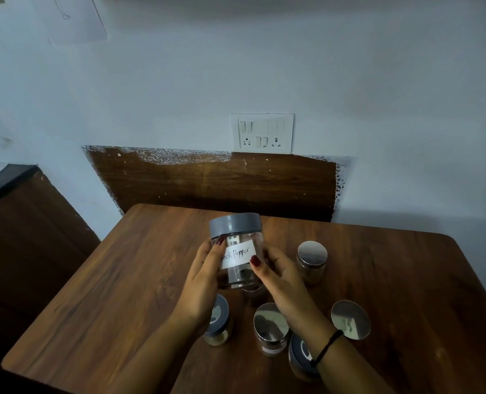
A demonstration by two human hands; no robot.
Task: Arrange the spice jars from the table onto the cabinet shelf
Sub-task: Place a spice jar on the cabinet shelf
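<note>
Black pepper jar [237, 251], grey lid: gripped by your left hand [205, 280] and right hand [281, 280]. Other jars [311, 261], perhaps six, on the worktop [122, 280] near your wrists.

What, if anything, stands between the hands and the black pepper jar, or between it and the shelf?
Nothing: the left hand and right hand grip the black pepper jar, held above the table. No shelf is in view, so that path cannot be judged.

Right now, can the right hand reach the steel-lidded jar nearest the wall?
Probably not yet: nothing stands between the right hand and the steel-lidded jar, but that hand and the left hand grip the black pepper jar.
</note>
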